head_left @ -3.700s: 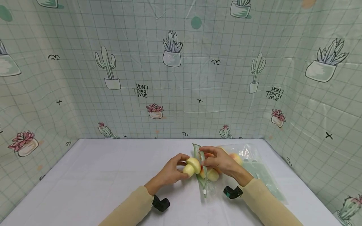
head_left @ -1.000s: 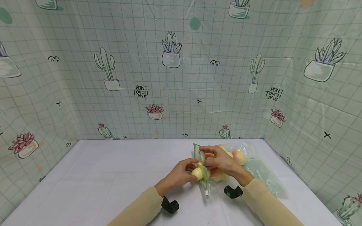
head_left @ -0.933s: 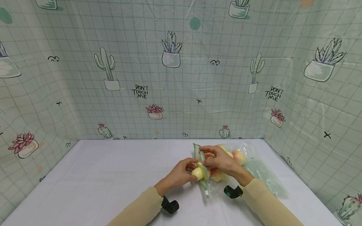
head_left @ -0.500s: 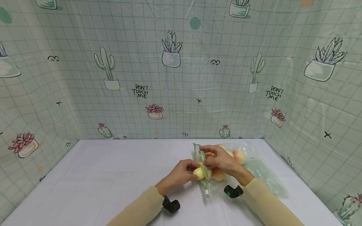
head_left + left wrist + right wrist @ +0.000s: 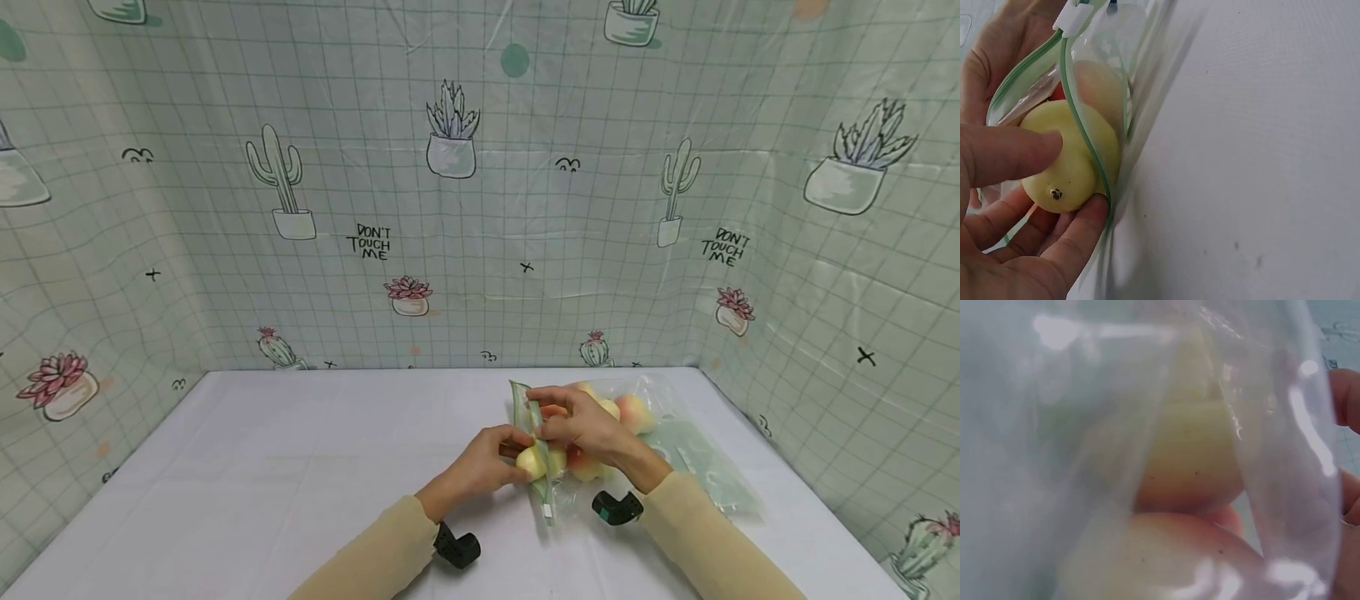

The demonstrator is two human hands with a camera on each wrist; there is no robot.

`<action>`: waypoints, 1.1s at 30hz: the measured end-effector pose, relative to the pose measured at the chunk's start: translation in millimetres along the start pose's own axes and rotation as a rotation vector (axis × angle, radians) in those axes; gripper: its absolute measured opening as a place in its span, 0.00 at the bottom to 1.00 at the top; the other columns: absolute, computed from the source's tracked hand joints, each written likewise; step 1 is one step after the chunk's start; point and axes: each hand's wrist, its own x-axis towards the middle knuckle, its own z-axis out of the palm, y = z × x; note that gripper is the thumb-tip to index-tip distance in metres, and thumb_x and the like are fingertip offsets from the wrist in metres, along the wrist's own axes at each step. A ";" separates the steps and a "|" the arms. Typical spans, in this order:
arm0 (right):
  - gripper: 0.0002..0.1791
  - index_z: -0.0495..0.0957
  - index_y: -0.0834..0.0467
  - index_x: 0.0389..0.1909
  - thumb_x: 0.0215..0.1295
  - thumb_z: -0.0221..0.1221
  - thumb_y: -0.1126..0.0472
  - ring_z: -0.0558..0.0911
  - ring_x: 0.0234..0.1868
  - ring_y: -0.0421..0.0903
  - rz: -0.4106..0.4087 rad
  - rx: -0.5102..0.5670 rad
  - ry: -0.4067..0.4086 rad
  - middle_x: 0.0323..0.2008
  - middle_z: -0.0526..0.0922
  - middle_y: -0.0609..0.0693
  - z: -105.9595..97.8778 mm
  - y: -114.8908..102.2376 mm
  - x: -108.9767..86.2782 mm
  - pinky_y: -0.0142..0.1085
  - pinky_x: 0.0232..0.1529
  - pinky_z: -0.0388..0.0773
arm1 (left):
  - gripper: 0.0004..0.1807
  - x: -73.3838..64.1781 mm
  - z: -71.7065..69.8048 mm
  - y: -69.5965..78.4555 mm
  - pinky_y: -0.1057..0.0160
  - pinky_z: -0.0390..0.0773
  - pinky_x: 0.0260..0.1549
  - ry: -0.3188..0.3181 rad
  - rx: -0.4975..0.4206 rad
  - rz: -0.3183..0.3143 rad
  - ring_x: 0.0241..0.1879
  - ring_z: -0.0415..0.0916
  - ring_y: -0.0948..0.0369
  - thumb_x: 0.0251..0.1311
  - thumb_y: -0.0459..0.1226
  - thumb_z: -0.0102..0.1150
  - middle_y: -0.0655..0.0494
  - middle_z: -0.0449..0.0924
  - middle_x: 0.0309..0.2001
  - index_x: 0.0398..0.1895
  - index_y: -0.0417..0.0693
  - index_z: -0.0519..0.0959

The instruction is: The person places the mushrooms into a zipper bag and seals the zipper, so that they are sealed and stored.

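My left hand (image 5: 483,460) grips a pale yellow pear (image 5: 530,463) with thumb and fingers, partly inside the mouth of a clear zip bag (image 5: 542,492). In the left wrist view, the pear's narrow end with its dark tip (image 5: 1056,194) faces out of the opening, and the fingertips are at the green zip edge. My right hand (image 5: 581,427) pinches the near side of that edge, holding the mouth apart. Several red-and-yellow peaches (image 5: 636,414) lie inside, two showing blurred through the plastic in the right wrist view. A white slider (image 5: 547,511) sits at the zip's near end.
A flat pale green plastic bag (image 5: 701,462) lies on the white table (image 5: 300,483), right of the peaches. Black camera mounts (image 5: 459,548) hang at both wrists. A patterned curtain (image 5: 480,275) stands behind and at both sides.
My left hand has moved right, bringing the pear from outside the mouth to partly within the bag. Peaches inside have shifted right. My right hand keeps its pinch in nearly the same place.
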 end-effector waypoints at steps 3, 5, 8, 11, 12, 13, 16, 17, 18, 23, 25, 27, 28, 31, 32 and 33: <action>0.35 0.63 0.66 0.66 0.56 0.61 0.68 0.70 0.58 0.59 0.007 -0.001 0.004 0.63 0.64 0.67 0.9 0.0 0.5 0.41 0.45 0.79 | 0.19 -1.7 -2.0 -0.5 0.61 0.79 0.42 0.011 0.000 -0.012 0.43 0.78 0.57 0.47 0.26 0.69 0.53 0.79 0.41 0.45 0.38 0.77; 0.35 0.63 0.66 0.66 0.56 0.61 0.68 0.71 0.58 0.58 0.010 -0.001 0.006 0.63 0.64 0.67 1.3 0.5 0.9 0.41 0.44 0.79 | 0.18 -2.9 -3.5 -1.2 0.61 0.79 0.41 0.024 -0.002 -0.011 0.42 0.78 0.56 0.47 0.26 0.69 0.52 0.79 0.40 0.43 0.37 0.77; 0.35 0.63 0.66 0.66 0.55 0.60 0.68 0.70 0.58 0.59 0.012 -0.001 0.007 0.63 0.65 0.67 1.4 1.0 1.3 0.41 0.44 0.79 | 0.15 -3.8 -5.6 -1.5 0.62 0.79 0.39 0.045 -0.011 -0.007 0.41 0.79 0.56 0.48 0.27 0.68 0.51 0.79 0.38 0.41 0.36 0.77; 0.35 0.63 0.66 0.66 0.55 0.60 0.68 0.68 0.61 0.61 0.008 0.000 0.010 0.64 0.64 0.67 0.6 1.1 1.3 0.41 0.44 0.79 | 0.14 -2.5 -7.1 -1.8 0.63 0.79 0.38 0.065 -0.008 0.002 0.40 0.79 0.57 0.49 0.27 0.69 0.51 0.80 0.37 0.40 0.37 0.79; 0.35 0.63 0.66 0.66 0.55 0.61 0.68 0.67 0.62 0.61 0.006 -0.001 0.013 0.64 0.64 0.66 0.2 0.9 1.2 0.41 0.44 0.79 | 0.14 -1.8 -7.6 -1.7 0.64 0.79 0.38 0.071 -0.007 0.004 0.40 0.79 0.57 0.49 0.27 0.69 0.52 0.81 0.37 0.40 0.38 0.80; 0.35 0.63 0.66 0.66 0.56 0.61 0.68 0.65 0.63 0.62 0.004 0.000 0.013 0.64 0.64 0.66 -0.2 0.7 1.2 0.41 0.45 0.79 | 0.13 -1.1 -8.0 -1.6 0.64 0.79 0.38 0.075 -0.006 0.007 0.40 0.80 0.57 0.48 0.28 0.69 0.52 0.81 0.37 0.39 0.38 0.80; 0.35 0.63 0.66 0.66 0.56 0.61 0.68 0.63 0.65 0.63 -0.005 -0.002 0.013 0.65 0.64 0.65 -1.5 -0.1 1.2 0.41 0.45 0.79 | 0.13 0.6 -8.8 -0.9 0.64 0.79 0.37 0.083 -0.010 0.016 0.40 0.80 0.57 0.48 0.28 0.69 0.52 0.82 0.37 0.39 0.39 0.81; 0.35 0.63 0.66 0.66 0.56 0.61 0.68 0.63 0.65 0.63 -0.008 -0.003 0.013 0.64 0.64 0.65 -1.8 -0.2 1.4 0.40 0.45 0.79 | 0.13 1.0 -8.8 -0.6 0.64 0.79 0.38 0.082 -0.015 0.020 0.40 0.80 0.56 0.48 0.28 0.69 0.52 0.82 0.37 0.39 0.39 0.81; 0.35 0.63 0.66 0.66 0.56 0.61 0.68 0.63 0.65 0.63 -0.010 -0.005 0.015 0.64 0.64 0.65 -2.1 -0.3 1.4 0.40 0.45 0.78 | 0.13 1.3 -8.7 -0.5 0.64 0.79 0.37 0.081 -0.018 0.023 0.40 0.81 0.56 0.48 0.28 0.69 0.52 0.83 0.37 0.39 0.39 0.81; 0.35 0.63 0.66 0.66 0.56 0.61 0.68 0.61 0.66 0.63 -0.012 -0.010 0.017 0.64 0.65 0.64 -3.0 0.4 1.5 0.40 0.47 0.78 | 0.13 2.5 -6.1 -0.3 0.65 0.79 0.36 0.082 -0.026 0.025 0.39 0.81 0.57 0.48 0.28 0.69 0.51 0.83 0.36 0.39 0.39 0.82; 0.35 0.63 0.66 0.66 0.56 0.61 0.68 0.61 0.66 0.63 -0.010 -0.002 0.016 0.64 0.65 0.64 -3.1 0.7 1.4 0.41 0.48 0.78 | 0.13 2.9 -4.7 0.1 0.66 0.78 0.35 0.081 -0.023 0.019 0.39 0.81 0.58 0.48 0.28 0.69 0.52 0.83 0.36 0.39 0.40 0.82; 0.35 0.63 0.66 0.66 0.57 0.61 0.68 0.61 0.66 0.63 -0.008 0.003 0.013 0.65 0.65 0.64 -2.9 1.0 1.3 0.42 0.48 0.78 | 0.13 3.6 -3.3 0.3 0.66 0.78 0.35 0.079 -0.021 0.019 0.38 0.81 0.59 0.48 0.28 0.69 0.52 0.84 0.36 0.39 0.40 0.82; 0.35 0.63 0.66 0.67 0.57 0.61 0.68 0.61 0.66 0.63 -0.007 0.006 0.012 0.65 0.65 0.65 -2.9 1.2 1.2 0.42 0.49 0.78 | 0.13 3.9 -2.7 0.4 0.66 0.78 0.35 0.078 -0.020 0.022 0.38 0.81 0.59 0.48 0.28 0.69 0.52 0.84 0.36 0.39 0.40 0.83; 0.35 0.63 0.66 0.67 0.57 0.60 0.68 0.61 0.67 0.63 -0.007 0.012 0.009 0.64 0.65 0.65 -3.3 1.7 0.9 0.42 0.49 0.77 | 0.13 4.9 -1.5 0.4 0.66 0.79 0.35 0.075 -0.022 0.030 0.39 0.81 0.59 0.49 0.28 0.69 0.52 0.84 0.36 0.40 0.39 0.83; 0.35 0.63 0.66 0.67 0.57 0.60 0.68 0.61 0.67 0.63 -0.006 0.013 0.009 0.64 0.65 0.65 -3.6 1.7 0.8 0.43 0.50 0.77 | 0.13 5.3 -1.3 0.3 0.66 0.79 0.35 0.075 -0.024 0.033 0.39 0.81 0.58 0.49 0.27 0.69 0.52 0.84 0.37 0.41 0.39 0.83; 0.35 0.62 0.66 0.67 0.57 0.60 0.68 0.60 0.67 0.63 -0.007 0.013 0.008 0.65 0.65 0.65 -3.9 1.7 0.7 0.43 0.50 0.77 | 0.13 5.3 -1.2 0.7 0.65 0.79 0.36 0.075 -0.026 0.031 0.39 0.81 0.58 0.49 0.28 0.68 0.52 0.84 0.37 0.41 0.39 0.83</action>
